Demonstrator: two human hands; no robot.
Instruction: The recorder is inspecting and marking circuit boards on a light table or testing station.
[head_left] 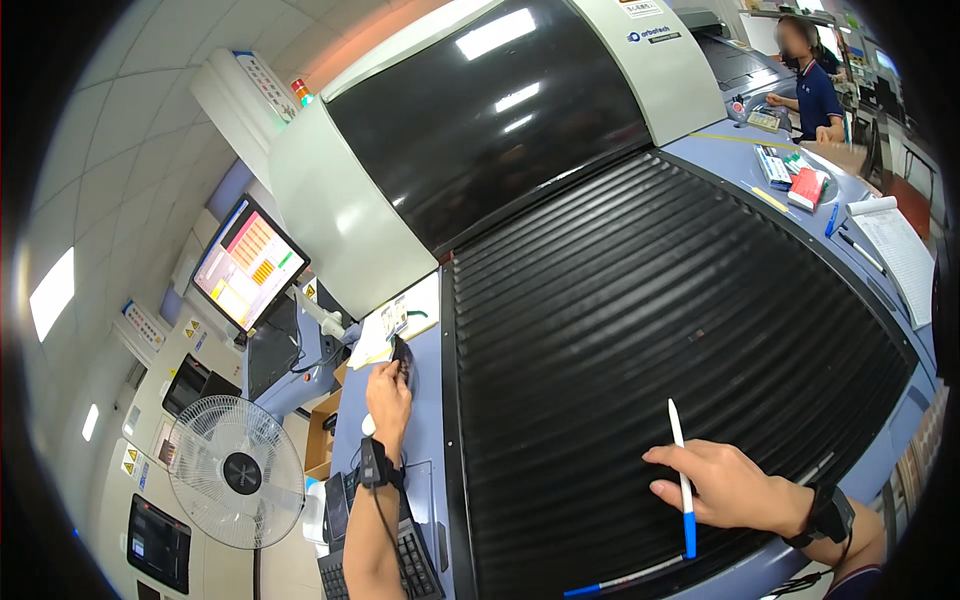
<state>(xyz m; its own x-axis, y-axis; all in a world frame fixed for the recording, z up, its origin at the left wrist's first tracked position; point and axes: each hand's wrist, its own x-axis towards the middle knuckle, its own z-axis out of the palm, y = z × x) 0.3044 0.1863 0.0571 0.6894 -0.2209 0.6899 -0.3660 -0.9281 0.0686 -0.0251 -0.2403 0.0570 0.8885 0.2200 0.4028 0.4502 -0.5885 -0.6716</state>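
Two hands of mine are over the work, and only my right hand point(735, 485) clearly holds something. Its fingers are drawn in around a slim white pen point(683, 480), which crosses the finger side of the hand, left of the palm. The white tip points to the far side and the blue end to the near side; exactly which fingers pinch it I cannot tell. Below this hand spreads a black ribbed bed point(620, 320), and on its near edge, left of the hand, lies a second pen point(645, 573) with a blue end.

My left hand point(388, 400) is well apart, just left of the bed, reaching to the far side. A small dark object point(401, 354) is at its fingertips; whether they grip it or merely touch it I cannot tell. Just beyond are some papers point(400, 318). A keyboard point(415, 560) sits nearer me, partly behind my left forearm.
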